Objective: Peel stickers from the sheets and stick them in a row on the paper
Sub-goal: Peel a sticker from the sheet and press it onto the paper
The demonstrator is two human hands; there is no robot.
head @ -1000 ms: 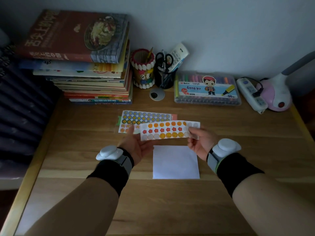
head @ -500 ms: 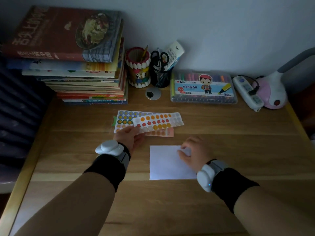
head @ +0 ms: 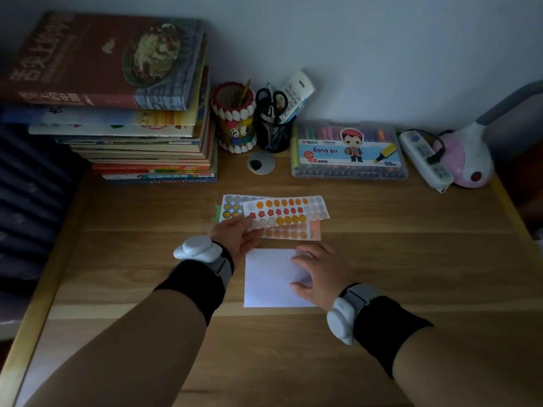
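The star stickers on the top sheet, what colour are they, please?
The star stickers are red, seen best in the head view.

white paper (head: 270,277), orange-and-red sticker sheet (head: 286,211), pink lamp base (head: 467,160), black wristbands (head: 194,286)

Dim wooden desk (head: 382,245), pale wall (head: 382,39)

Home study desk: stacked books (head: 117,113), marker box (head: 348,152), desk lamp (head: 467,160)
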